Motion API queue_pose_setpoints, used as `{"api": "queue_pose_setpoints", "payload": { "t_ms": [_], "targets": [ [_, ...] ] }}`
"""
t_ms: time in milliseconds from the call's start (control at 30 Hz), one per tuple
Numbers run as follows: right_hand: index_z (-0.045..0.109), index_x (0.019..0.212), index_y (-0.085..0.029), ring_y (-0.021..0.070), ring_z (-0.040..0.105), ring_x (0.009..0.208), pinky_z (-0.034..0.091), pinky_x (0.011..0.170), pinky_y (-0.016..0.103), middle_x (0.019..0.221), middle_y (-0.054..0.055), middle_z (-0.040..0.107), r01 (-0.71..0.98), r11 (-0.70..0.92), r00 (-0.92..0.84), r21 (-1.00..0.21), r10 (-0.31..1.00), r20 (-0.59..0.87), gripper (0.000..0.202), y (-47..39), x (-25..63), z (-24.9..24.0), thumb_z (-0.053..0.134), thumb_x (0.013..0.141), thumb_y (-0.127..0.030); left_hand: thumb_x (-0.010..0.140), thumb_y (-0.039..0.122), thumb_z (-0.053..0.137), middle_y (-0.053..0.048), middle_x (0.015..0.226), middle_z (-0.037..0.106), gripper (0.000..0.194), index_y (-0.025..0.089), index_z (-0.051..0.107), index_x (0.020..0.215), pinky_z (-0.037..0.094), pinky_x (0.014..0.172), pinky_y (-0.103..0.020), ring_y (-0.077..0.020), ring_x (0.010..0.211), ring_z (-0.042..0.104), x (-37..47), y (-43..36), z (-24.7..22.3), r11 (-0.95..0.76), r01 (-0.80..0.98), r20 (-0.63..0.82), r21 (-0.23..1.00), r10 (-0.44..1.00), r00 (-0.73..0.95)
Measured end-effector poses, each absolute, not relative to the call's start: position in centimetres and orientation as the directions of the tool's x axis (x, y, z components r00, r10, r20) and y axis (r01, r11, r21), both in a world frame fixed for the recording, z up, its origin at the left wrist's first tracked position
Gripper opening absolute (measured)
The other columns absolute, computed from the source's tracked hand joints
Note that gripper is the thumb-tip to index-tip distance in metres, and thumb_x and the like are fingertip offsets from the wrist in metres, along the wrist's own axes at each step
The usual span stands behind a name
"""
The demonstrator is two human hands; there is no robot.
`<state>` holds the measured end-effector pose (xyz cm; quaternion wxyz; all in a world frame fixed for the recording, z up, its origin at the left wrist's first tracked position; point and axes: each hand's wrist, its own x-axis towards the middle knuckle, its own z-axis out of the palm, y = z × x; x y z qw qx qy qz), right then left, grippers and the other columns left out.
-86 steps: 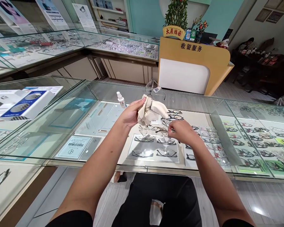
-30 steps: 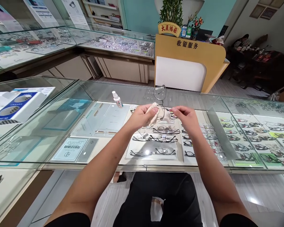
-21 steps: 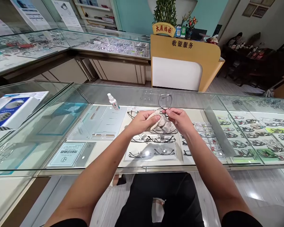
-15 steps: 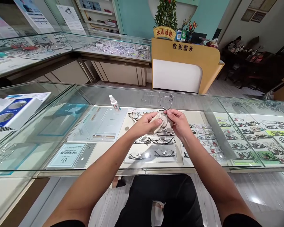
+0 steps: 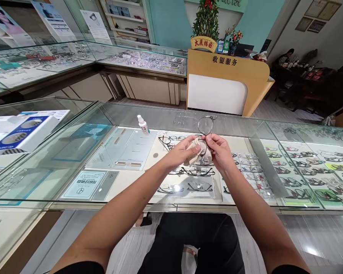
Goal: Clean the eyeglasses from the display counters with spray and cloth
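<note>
Above the glass counter, a pair of thin-rimmed eyeglasses (image 5: 205, 125) is held between my two hands, one round lens standing up at the far side. My left hand (image 5: 185, 152) is closed on a cream cloth (image 5: 199, 149), its thumb pressing the cloth against the nearer lens. With thumb and fingers my right hand (image 5: 219, 149) pinches the frame near its middle. The cloth covers most of the nearer lens. A small white spray bottle (image 5: 143, 125) stands upright on the glass, left of my hands.
Under the glass countertop (image 5: 131, 110) lie rows of eyeglasses (image 5: 200, 186) and a light-blue sign card (image 5: 84, 185). A blue-and-white box (image 5: 25, 135) rests on the counter at left. Across the aisle stand a wooden cashier desk (image 5: 254, 76) and another display case (image 5: 148, 61).
The view has shifted slightly, so most things appear a little further right. Both hands keep their hold on the eyeglasses and cloth, with only a small shift of the fingers.
</note>
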<state>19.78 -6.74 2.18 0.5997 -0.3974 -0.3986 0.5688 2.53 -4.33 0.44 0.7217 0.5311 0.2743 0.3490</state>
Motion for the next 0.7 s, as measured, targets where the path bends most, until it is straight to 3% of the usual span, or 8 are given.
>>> {"api": "queue_pose_setpoints", "payload": {
  "t_ms": [200, 400, 600, 700],
  "targets": [
    [0.074, 0.078, -0.022, 0.011, 0.057, 0.064, 0.049, 0.06, 0.024, 0.08, 0.0, 0.073, -0.397, 0.058, 0.023, -0.916, 0.998, 0.053, 0.042, -6.9, 19.74, 2.31, 0.096, 0.064, -0.054, 0.077, 0.054, 0.089, 0.0, 0.088, 0.069, 0.076, 0.02, 0.057, 0.138, 0.043, 0.059, -0.021, -0.0103, 0.066, 0.059, 2.55, -4.14, 0.4, 0.211, -0.224, -0.035, 0.952, 0.797, 0.603],
    [0.071, 0.081, -0.024, 0.0136, 0.06, 0.067, 0.047, 0.056, 0.026, 0.087, 0.002, 0.075, -0.296, 0.075, 0.045, -0.952, 0.997, 0.065, 0.044, -7.1, 19.67, 2.44, 0.091, 0.067, -0.06, 0.078, 0.052, 0.089, 0.003, 0.075, 0.059, 0.049, 0.016, 0.067, 0.103, 0.037, 0.054, -0.021, -0.0085, 0.06, 0.051, 2.32, -4.12, 0.43, 0.144, -0.196, 0.013, 0.97, 0.775, 0.632],
    [0.069, 0.079, -0.026, 0.0154, 0.064, 0.072, 0.05, 0.06, 0.027, 0.089, 0.001, 0.075, -0.298, 0.11, 0.077, -0.948, 0.993, 0.091, 0.042, -7.06, 19.93, 2.4, 0.09, 0.068, -0.061, 0.074, 0.05, 0.093, 0.0, 0.079, 0.065, 0.052, 0.016, 0.07, 0.106, 0.039, 0.058, -0.022, -0.0098, 0.063, 0.053, 2.39, -4.36, 0.98, 0.146, -0.202, 0.008, 0.968, 0.792, 0.61],
    [0.068, 0.079, -0.027, 0.0165, 0.065, 0.075, 0.05, 0.062, 0.028, 0.09, 0.001, 0.075, -0.259, 0.126, 0.078, -0.958, 0.991, 0.109, 0.042, -7.05, 19.97, 2.36, 0.087, 0.07, -0.063, 0.076, 0.055, 0.09, 0.001, 0.075, 0.064, 0.05, 0.015, 0.07, 0.099, 0.038, 0.056, -0.023, -0.0098, 0.06, 0.051, 2.48, -4.46, 1.03, 0.143, -0.167, -0.013, 0.976, 0.794, 0.608]
  ]
}}
